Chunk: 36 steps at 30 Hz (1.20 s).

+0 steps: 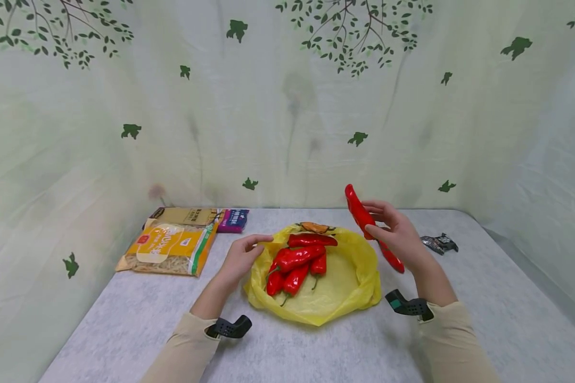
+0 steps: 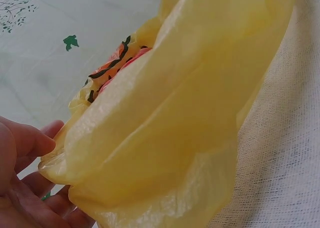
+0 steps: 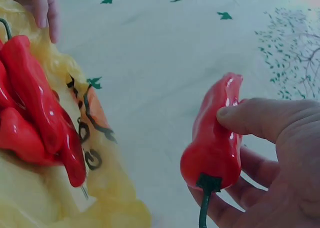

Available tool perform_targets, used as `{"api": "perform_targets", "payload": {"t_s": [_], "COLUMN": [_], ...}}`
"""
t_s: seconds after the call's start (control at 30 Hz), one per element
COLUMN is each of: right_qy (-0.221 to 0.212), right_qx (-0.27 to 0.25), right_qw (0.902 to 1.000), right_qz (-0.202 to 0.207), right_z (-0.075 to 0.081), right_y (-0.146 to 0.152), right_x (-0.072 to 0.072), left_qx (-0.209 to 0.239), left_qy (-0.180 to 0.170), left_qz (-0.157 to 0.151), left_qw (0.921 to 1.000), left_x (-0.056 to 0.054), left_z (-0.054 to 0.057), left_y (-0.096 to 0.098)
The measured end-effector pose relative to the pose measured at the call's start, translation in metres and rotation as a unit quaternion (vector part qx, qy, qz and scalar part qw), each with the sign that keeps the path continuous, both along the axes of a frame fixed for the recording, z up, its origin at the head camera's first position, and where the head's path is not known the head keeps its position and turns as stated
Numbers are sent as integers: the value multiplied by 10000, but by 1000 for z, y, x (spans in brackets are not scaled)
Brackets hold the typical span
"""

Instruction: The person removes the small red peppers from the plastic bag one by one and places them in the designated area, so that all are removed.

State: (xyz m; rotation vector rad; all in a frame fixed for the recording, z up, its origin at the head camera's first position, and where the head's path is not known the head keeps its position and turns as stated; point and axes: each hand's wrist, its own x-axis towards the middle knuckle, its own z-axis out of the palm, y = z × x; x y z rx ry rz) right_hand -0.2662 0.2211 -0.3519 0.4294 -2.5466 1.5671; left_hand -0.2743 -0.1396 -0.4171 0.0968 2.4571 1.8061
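A yellow plastic bag (image 1: 350, 298) lies spread open on the table, its rim folded into a rough ring. Several glossy red peppers (image 1: 299, 258) with green stems are heaped in its left part. At the bag's left rim, my left hand (image 1: 241, 260) holds the plastic between thumb and fingers, seen closer in the left wrist view. Raised to the right of the bag, my right hand (image 1: 395, 234) grips one red pepper (image 3: 212, 143) between thumb and fingers, with its green stem toward the wrist camera. Below that hand, another red pepper (image 1: 390, 258) lies beside the bag.
On the left of the table (image 1: 498, 319) lie an orange-and-yellow food packet (image 1: 165, 247), a brown packet (image 1: 184, 215) and a purple one (image 1: 232, 220). A small black packet (image 1: 440, 243) sits at the right. A leaf-patterned curtain (image 1: 268, 106) hangs behind.
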Motion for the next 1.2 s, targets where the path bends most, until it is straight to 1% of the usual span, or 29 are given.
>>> {"api": "perform_targets", "payload": {"t_s": [0.17, 0.33, 0.57, 0.73, 0.87, 1.07, 1.2], "right_qy": [-240, -419, -491, -657, -865, -1279, -1445], "right_qx": [-127, -330, -688, -820, -802, -729, -564], "right_qw": [9977, 9923, 9821, 9720, 9642, 9512, 9472], "right_qz": [-619, -1118, -1682, -2103, -2373, -2711, -2804], "right_z": [-1, -3, -14, -22, -31, -51, -62], "right_y": [10, 22, 40, 50, 60, 79, 87], "right_x": [-2, -5, -11, -14, -17, -25, -28], "left_qx": [-26, 1, -60, -50, -42, -55, -45], "left_qy": [44, 5, 0, 3, 23, 35, 23], "left_qz": [-12, 11, 27, 27, 26, -19, -14], "left_qw": [10000, 10000, 10000, 10000, 10000, 10000, 10000], "left_x": [-1, 0, 2, 1, 1, 1, 1], "left_z": [-1, 0, 1, 1, 0, 0, 0], "left_y": [0, 0, 0, 0, 0, 1, 1]}}
